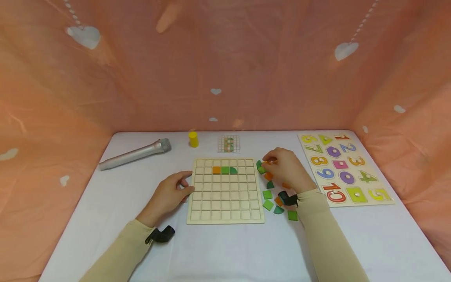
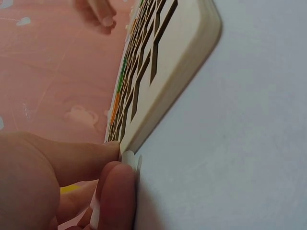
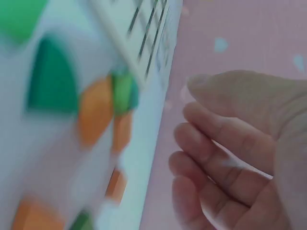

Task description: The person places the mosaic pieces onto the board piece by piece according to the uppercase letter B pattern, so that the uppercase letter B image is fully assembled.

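A pale wooden grid board (image 1: 225,192) lies flat in the middle of the table. One row near its far side holds an orange square (image 1: 216,170), a light green square (image 1: 225,170) and a dark green quarter-round tile (image 1: 233,170). My left hand (image 1: 170,192) is at the board's left side, thumb and a fingertip touching its edge. To the right of the board, my right hand (image 1: 287,168) hovers over loose tiles. Its fingers are loosely bent, with nothing between them in the right wrist view. A light green tile (image 1: 261,170) lies close under the fingertips.
Several green and orange tiles, such as a square (image 1: 292,215), lie scattered right of the board. Beyond them is a number-and-shape puzzle (image 1: 347,178). At the back are a small pattern card (image 1: 229,144), a yellow cylinder (image 1: 193,139) and a silver microphone (image 1: 135,154).
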